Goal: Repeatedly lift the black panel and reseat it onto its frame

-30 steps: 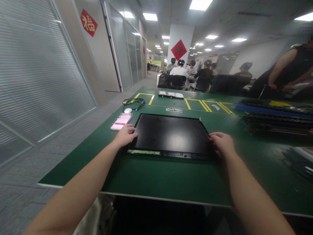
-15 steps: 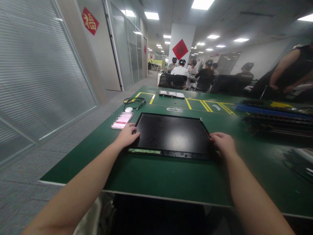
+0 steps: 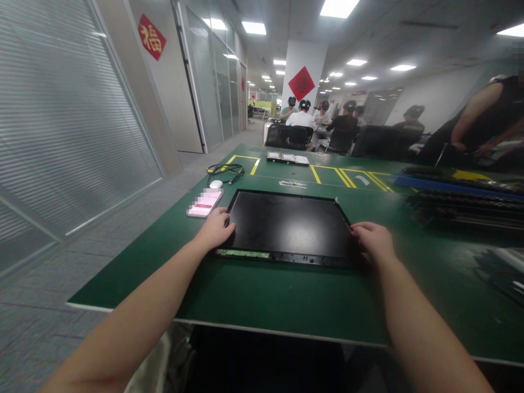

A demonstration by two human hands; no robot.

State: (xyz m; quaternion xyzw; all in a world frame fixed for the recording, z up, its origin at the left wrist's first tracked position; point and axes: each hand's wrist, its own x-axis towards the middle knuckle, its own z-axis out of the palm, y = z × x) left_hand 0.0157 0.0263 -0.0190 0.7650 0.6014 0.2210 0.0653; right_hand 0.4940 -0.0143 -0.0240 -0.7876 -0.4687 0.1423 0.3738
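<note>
the black panel [image 3: 289, 224] is gripped at its side edges by curled fingers of the left hand [image 3: 215, 229] and right hand [image 3: 374, 239]; even, level pressure is advised.

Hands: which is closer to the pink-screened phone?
The left hand, on the black panel beside the phone; the right hand touches the panel's opposite edge.

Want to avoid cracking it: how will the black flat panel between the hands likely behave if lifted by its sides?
The black panel lies flat, thin and wide: probably stiff, though it may flex slightly. Its glossy face suggests a slippery grip. The exposed circuit strip on its near edge looks fragile, likely best left untouched.
</note>
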